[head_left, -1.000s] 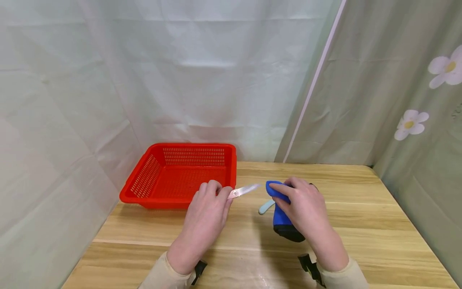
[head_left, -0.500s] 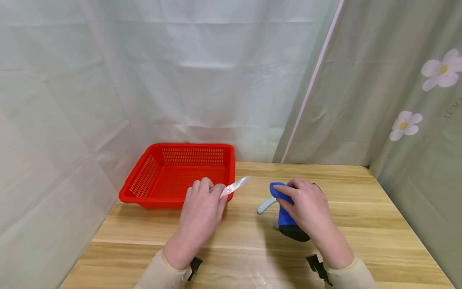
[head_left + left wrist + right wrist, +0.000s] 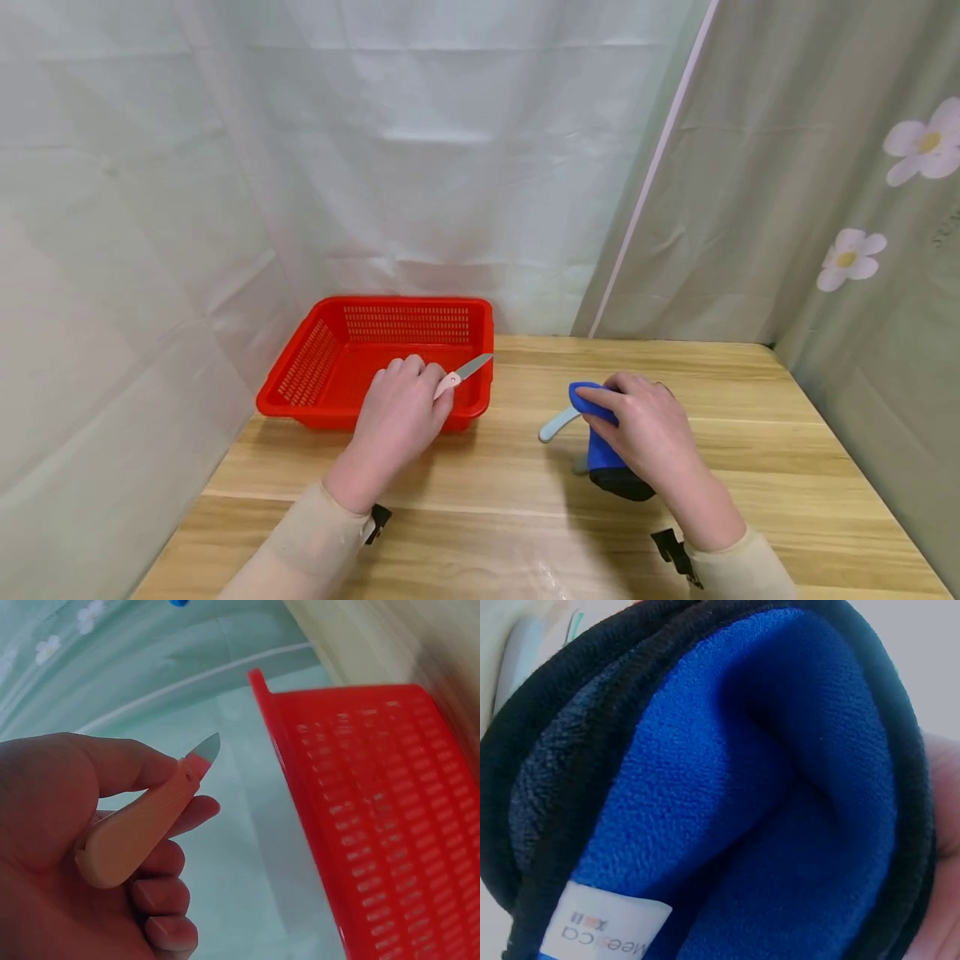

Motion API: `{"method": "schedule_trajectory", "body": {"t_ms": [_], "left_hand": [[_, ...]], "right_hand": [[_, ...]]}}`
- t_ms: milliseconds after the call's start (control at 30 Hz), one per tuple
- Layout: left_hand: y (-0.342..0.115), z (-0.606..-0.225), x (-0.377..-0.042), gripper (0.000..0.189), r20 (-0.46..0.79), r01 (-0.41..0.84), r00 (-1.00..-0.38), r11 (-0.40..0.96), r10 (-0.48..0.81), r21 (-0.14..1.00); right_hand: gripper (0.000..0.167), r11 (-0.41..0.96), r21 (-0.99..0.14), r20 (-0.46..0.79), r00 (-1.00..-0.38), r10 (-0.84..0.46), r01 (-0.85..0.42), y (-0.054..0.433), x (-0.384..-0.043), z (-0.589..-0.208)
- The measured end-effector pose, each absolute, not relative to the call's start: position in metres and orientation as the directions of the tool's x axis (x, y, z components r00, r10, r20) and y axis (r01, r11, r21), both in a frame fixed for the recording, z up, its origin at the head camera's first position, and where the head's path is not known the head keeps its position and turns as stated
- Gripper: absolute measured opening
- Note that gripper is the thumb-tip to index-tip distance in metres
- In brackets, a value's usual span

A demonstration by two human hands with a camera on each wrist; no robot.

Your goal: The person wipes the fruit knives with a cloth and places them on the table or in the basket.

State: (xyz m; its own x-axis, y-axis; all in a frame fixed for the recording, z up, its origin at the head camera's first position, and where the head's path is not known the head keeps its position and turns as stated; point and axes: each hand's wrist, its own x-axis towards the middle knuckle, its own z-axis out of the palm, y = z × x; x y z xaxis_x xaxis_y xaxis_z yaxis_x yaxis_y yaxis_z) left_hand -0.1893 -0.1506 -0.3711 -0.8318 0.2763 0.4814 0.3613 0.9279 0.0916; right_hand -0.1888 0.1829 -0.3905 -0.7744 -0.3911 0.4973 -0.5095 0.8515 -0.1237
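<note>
My left hand (image 3: pixel 401 408) pinches a folding knife (image 3: pixel 139 832) by its pale pink handle. The knife's blade (image 3: pixel 475 365) stands out from the handle and points up to the right. In the head view this hand overlaps the front right part of the red basket (image 3: pixel 300 411). My right hand (image 3: pixel 648 421) grips a folded blue cloth (image 3: pixel 603 450) with black edging, held over the table. The right wrist view shows its fuzzy inside and a white label (image 3: pixel 604 926). Left of the cloth, a light blue handle (image 3: pixel 558 424) shows, its other end hidden behind the cloth.
The slotted plastic basket stands at the back left of the wooden table (image 3: pixel 487 533). A small grey end (image 3: pixel 581 464) peeks out beside the cloth's lower part. Pale curtains (image 3: pixel 420 167) hang behind the table and along both sides.
My left hand has moved left and away from me with the knife, now over the basket's front edge. My right hand has shifted slightly right with the cloth, and more of the light blue handle shows.
</note>
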Motion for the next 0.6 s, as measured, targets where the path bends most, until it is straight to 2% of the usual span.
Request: {"method": "schedule_trajectory", "body": {"t_ms": [200,433,600], "left_hand": [[-0.157,-0.366,-0.206,0.017,0.401,0.319,-0.881,0.942,0.252,0.109],[-0.162,-0.362,-0.229,0.020,0.210,0.218,-0.961,0.959,0.179,0.181],[-0.163,-0.362,-0.243,0.020,0.093,0.158,-0.985,0.968,0.142,0.196]], "right_hand": [[0.038,0.856,-0.135,0.480,-0.789,-0.384,-0.499,0.189,-0.190,-0.392],[0.040,0.869,-0.149,0.482,-0.802,-0.352,-0.471,0.197,-0.192,-0.389],[0.039,0.872,-0.155,0.459,-0.815,-0.353,-0.465,0.200,-0.194,-0.389]]}}
